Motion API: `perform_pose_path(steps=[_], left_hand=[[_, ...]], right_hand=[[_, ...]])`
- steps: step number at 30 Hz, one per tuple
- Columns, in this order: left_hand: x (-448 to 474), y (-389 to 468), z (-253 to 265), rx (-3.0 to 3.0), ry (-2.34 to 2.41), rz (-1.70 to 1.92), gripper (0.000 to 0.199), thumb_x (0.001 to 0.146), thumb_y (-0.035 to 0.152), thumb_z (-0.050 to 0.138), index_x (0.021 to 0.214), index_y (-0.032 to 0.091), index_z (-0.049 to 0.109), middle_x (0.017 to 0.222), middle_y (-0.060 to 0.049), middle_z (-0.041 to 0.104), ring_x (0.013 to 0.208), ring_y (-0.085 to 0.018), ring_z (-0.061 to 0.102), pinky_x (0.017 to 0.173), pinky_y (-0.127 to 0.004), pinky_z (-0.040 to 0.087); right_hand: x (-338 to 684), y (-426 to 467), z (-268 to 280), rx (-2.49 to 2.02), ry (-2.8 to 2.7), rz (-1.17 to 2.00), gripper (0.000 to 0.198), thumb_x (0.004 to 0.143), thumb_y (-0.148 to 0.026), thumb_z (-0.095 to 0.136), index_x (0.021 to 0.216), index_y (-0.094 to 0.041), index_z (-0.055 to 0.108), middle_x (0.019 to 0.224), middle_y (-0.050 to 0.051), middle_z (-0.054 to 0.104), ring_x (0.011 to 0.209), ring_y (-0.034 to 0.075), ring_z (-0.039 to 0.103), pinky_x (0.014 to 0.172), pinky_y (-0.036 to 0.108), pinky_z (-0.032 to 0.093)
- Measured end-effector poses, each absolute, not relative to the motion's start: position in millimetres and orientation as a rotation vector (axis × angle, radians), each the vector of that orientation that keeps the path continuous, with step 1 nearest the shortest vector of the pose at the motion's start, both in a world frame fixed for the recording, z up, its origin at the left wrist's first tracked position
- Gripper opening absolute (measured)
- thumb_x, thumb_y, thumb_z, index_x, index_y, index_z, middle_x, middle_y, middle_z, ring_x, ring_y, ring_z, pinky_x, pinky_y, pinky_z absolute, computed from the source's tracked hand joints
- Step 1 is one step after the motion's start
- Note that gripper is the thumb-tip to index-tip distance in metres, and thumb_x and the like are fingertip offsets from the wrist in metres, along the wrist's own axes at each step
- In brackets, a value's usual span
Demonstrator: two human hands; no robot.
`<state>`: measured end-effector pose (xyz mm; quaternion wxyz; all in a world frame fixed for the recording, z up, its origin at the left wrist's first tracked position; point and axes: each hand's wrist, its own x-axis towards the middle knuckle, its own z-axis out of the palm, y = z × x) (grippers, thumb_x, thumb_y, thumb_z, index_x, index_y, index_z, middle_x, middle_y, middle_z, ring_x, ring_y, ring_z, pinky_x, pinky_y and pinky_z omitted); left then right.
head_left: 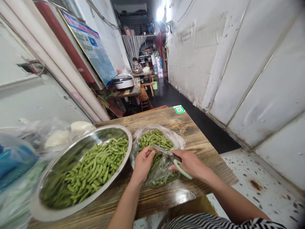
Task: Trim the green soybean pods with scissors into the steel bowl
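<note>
My right hand [190, 163] is closed round the pale green handles of a pair of scissors [164, 151]. The blades point left, towards the fingertips of my left hand [144, 162]. Those fingers are pinched on a small green soybean pod [152, 148], mostly hidden by the fingers. Both hands are above a clear plastic bag [177, 138] that lies opened out, with green soybean pods [156, 137] heaped in it. To the left stands a large steel bowl [128, 136] holding many more pods [100, 168].
The wooden table [197, 136] bears a green QR-code card [179, 109] at its far edge. Plastic bags [57, 136] crowd the left side. Beyond are a rice cooker [123, 82] on another table, a wooden stool [144, 97] and a person [136, 65] farther back. A white wall [197, 57] runs along the right.
</note>
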<state>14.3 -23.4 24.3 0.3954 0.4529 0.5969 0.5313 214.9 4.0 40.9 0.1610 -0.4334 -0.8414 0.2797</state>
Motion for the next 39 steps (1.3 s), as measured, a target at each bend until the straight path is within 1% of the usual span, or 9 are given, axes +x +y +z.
perform_pose_path(steps=[5, 10, 23, 27, 29, 32, 34, 36, 39], left_hand=[[11, -25, 21, 1.188, 1.484, 1.248, 0.03, 0.077, 0.045, 0.055, 0.076, 0.014, 0.058, 0.046, 0.01, 0.027, 0.041, -0.005, 0.02, 0.041, -0.02, 0.015], [8, -27, 18, 1.221, 1.467, 1.224, 0.031, 0.081, 0.045, 0.051, 0.076, 0.015, 0.056, 0.045, 0.01, 0.023, 0.041, -0.006, 0.019, 0.042, -0.02, 0.013], [7, -31, 25, 1.202, 1.371, 1.006, 0.037, 0.076, 0.051, 0.054, 0.064, 0.016, 0.055, 0.041, 0.009, 0.027, 0.038, -0.006, 0.019, 0.041, -0.02, 0.011], [13, -32, 28, 1.241, 1.454, 1.036, 0.034, 0.073, 0.048, 0.057, 0.059, 0.017, 0.057, 0.042, 0.006, 0.04, 0.037, -0.008, 0.028, 0.04, -0.02, 0.019], [12, -36, 35, 1.372, 1.592, 1.105, 0.028, 0.073, 0.043, 0.057, 0.064, 0.018, 0.063, 0.05, 0.002, 0.053, 0.045, -0.012, 0.043, 0.046, -0.022, 0.032], [-2, -47, 56, 1.612, 1.959, 1.343, 0.025, 0.079, 0.036, 0.052, 0.087, 0.02, 0.069, 0.078, -0.004, 0.067, 0.07, -0.019, 0.058, 0.069, -0.03, 0.044], [-23, -54, 73, 1.706, 2.29, 1.568, 0.029, 0.083, 0.033, 0.048, 0.101, 0.019, 0.066, 0.094, -0.008, 0.067, 0.084, -0.021, 0.059, 0.08, -0.033, 0.043], [-47, -59, 88, 1.653, 2.681, 1.665, 0.034, 0.083, 0.032, 0.048, 0.108, 0.014, 0.063, 0.091, -0.011, 0.065, 0.087, -0.024, 0.058, 0.083, -0.037, 0.041], [-69, -58, 100, 1.642, 3.043, 1.285, 0.045, 0.079, 0.037, 0.054, 0.113, 0.009, 0.06, 0.109, -0.022, 0.058, 0.104, -0.036, 0.052, 0.085, -0.049, 0.037]], right_hand=[[213, 4, 41, -1.22, -2.409, 0.753, 0.036, 0.071, -0.054, 0.064, 0.082, -0.02, 0.059, 0.068, -0.001, 0.056, 0.06, 0.012, 0.049, 0.054, 0.02, 0.028], [214, 5, 42, -1.258, -2.388, 0.751, 0.041, 0.072, -0.056, 0.063, 0.093, -0.02, 0.061, 0.072, 0.001, 0.059, 0.062, 0.013, 0.051, 0.056, 0.02, 0.029], [217, 6, 36, -1.239, -2.501, 0.763, 0.038, 0.073, -0.056, 0.06, 0.08, -0.019, 0.066, 0.068, 0.003, 0.065, 0.063, 0.018, 0.057, 0.056, 0.022, 0.033], [219, 6, 28, -1.238, -2.493, 0.827, 0.034, 0.073, -0.051, 0.064, 0.08, -0.019, 0.068, 0.072, 0.005, 0.069, 0.069, 0.02, 0.062, 0.058, 0.022, 0.035], [220, 7, 25, -1.261, -2.483, 0.813, 0.034, 0.072, -0.051, 0.064, 0.081, -0.018, 0.068, 0.074, 0.006, 0.07, 0.071, 0.021, 0.063, 0.059, 0.022, 0.035], [223, 9, 23, -1.338, -2.448, 0.744, 0.035, 0.075, -0.051, 0.06, 0.084, -0.018, 0.067, 0.075, 0.007, 0.069, 0.071, 0.021, 0.064, 0.059, 0.023, 0.035], [224, 10, 22, -1.373, -2.424, 0.708, 0.035, 0.078, -0.05, 0.056, 0.088, -0.018, 0.066, 0.075, 0.007, 0.07, 0.072, 0.022, 0.065, 0.059, 0.023, 0.035], [225, 11, 21, -1.386, -2.401, 0.686, 0.036, 0.079, -0.05, 0.054, 0.091, -0.019, 0.067, 0.078, 0.008, 0.07, 0.076, 0.023, 0.066, 0.06, 0.024, 0.036], [224, 11, 20, -1.41, -2.376, 0.674, 0.039, 0.077, -0.05, 0.057, 0.096, -0.018, 0.067, 0.083, 0.009, 0.071, 0.08, 0.025, 0.066, 0.063, 0.024, 0.038]])
